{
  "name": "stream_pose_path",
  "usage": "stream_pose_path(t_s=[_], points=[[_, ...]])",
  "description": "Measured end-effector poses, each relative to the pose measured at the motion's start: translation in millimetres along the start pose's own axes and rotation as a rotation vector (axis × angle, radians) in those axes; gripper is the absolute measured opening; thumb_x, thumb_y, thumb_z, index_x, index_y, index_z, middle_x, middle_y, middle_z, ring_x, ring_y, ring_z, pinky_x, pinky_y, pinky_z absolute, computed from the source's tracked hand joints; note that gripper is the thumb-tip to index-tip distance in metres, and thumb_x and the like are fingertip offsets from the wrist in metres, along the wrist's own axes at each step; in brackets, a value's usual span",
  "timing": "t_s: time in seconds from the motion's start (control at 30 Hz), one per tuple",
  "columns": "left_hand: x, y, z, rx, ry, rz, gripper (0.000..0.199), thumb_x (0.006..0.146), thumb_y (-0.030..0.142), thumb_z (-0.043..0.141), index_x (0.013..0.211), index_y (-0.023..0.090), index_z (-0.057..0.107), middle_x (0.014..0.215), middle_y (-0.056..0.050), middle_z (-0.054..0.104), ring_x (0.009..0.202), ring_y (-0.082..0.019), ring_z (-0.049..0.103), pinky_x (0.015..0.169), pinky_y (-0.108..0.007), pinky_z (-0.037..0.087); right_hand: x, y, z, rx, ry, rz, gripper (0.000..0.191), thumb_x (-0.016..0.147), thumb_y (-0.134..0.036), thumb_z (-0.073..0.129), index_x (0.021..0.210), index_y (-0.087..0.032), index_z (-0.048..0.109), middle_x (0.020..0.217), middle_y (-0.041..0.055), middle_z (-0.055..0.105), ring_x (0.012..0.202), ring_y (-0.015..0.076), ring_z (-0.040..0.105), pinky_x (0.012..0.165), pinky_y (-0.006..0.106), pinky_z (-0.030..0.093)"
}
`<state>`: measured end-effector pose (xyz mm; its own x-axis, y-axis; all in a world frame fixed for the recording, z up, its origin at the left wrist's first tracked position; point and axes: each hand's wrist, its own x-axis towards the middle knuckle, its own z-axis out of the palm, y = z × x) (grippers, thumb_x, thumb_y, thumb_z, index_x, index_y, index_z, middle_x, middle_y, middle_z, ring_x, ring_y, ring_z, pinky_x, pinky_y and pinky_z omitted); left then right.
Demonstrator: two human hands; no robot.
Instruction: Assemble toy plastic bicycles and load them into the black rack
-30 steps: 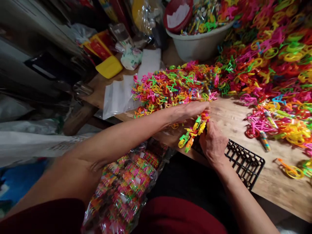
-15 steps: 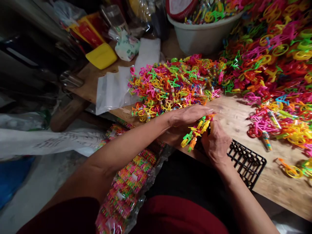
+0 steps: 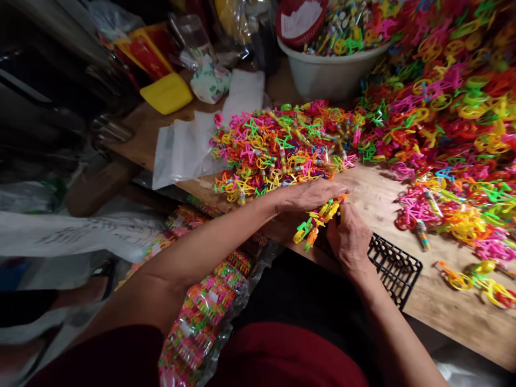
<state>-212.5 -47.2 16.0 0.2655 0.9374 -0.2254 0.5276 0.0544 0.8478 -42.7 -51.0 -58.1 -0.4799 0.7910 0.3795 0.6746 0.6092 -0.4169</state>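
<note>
A small bunch of yellow, green and orange plastic pieces [image 3: 316, 223] hangs below my left hand [image 3: 310, 194], whose fingers are closed on its upper end. Just to the right, my right hand [image 3: 350, 236] is closed around a small dark object that is mostly hidden, its fingertips close to the bunch. Partly under my right wrist lies a black plastic grid rack [image 3: 397, 269] at the table's front edge. Behind my hands is a heap of colourful plastic pieces [image 3: 282, 145], some holding small printed tubes.
A larger colourful pile [image 3: 455, 118] covers the table's right side. Behind stand a white tub [image 3: 330, 72] and red basket [image 3: 300, 40]. Clear bags [image 3: 185, 150] lie left. Packed strips [image 3: 209, 306] hang by my lap. Another person's feet [image 3: 86, 290] show at lower left.
The whole view has shifted slightly, and the feet at the lower left have come into sight. Both hands keep nearly the same pose at the bunch.
</note>
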Motion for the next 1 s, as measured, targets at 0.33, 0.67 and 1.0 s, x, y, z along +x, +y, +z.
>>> stream_pose_path(t_s=[0.33,0.67,1.0], points=[[-16.1,15.4,10.8,-0.140,0.106,0.043,0.052,0.105,0.042,0.039,0.149,0.015,0.050,0.164,-0.009,0.039,0.155,-0.020,0.032,0.130,-0.036,0.022,0.6,24.0,-37.1,0.302,-0.044,-0.049,0.028,0.092,-0.022,0.053,0.116,-0.014,0.067,0.106,0.0129,0.073,0.075,0.0191,0.068,0.069,0.032,0.054],[-32.1,19.2,19.5,-0.159,0.293,-0.074,0.058,0.099,0.054,0.048,0.144,0.017,0.055,0.146,-0.014,0.060,0.134,-0.026,0.059,0.112,-0.041,0.049,-7.9,10.7,-32.9,-0.014,-0.093,-0.030,0.024,0.098,-0.029,0.053,0.111,-0.018,0.071,0.100,0.0084,0.073,0.078,0.0198,0.064,0.064,0.029,0.041],[-25.8,23.6,40.1,0.217,0.411,-0.051,0.038,0.092,0.019,0.052,0.129,0.012,0.056,0.134,-0.013,0.066,0.128,-0.024,0.061,0.114,-0.038,0.047,10.7,17.0,-24.5,-0.034,-0.231,-0.190,0.024,0.091,-0.013,0.051,0.080,-0.019,0.071,0.092,0.0072,0.070,0.082,0.0195,0.063,0.065,0.028,0.041]])
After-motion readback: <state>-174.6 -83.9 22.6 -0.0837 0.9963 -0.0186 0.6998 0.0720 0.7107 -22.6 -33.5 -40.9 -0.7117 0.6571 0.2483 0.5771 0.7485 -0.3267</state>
